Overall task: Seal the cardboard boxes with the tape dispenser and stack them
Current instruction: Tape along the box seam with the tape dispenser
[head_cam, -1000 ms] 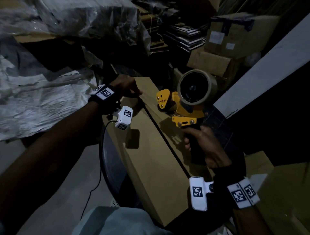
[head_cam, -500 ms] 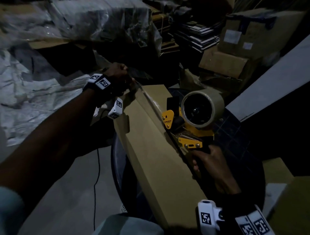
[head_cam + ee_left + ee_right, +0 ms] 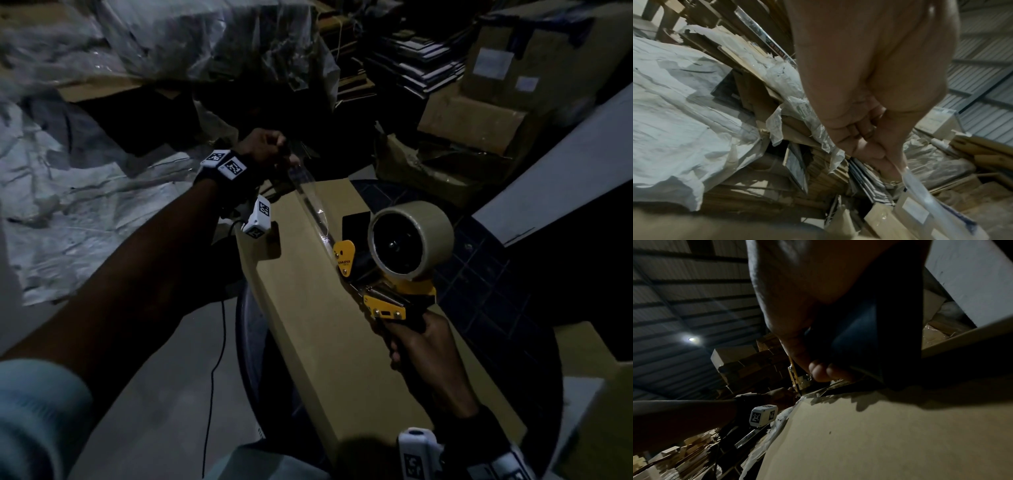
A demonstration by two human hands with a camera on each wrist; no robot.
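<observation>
A long brown cardboard box (image 3: 308,329) lies in front of me, running from near to far. My right hand (image 3: 421,346) grips the black handle of a yellow tape dispenser (image 3: 380,270) with a tan roll, set over the box's middle seam. A strip of clear tape (image 3: 313,205) stretches from the dispenser to the box's far end. There my left hand (image 3: 265,150) pinches the tape's free end (image 3: 920,193) just past the edge. The right wrist view shows the box top (image 3: 879,434) and my fingers (image 3: 826,371) round the handle.
Crumpled white sheeting (image 3: 68,205) lies on the left. Stacked cartons (image 3: 513,68) and torn cardboard (image 3: 428,171) stand behind the box. A white board (image 3: 565,164) leans at the right. A black cable (image 3: 219,342) hangs down over the grey floor.
My right hand has drawn the dispenser back toward me along the seam, pulling out tape. My left hand lifted off the box's far end and now pinches the tape there.
</observation>
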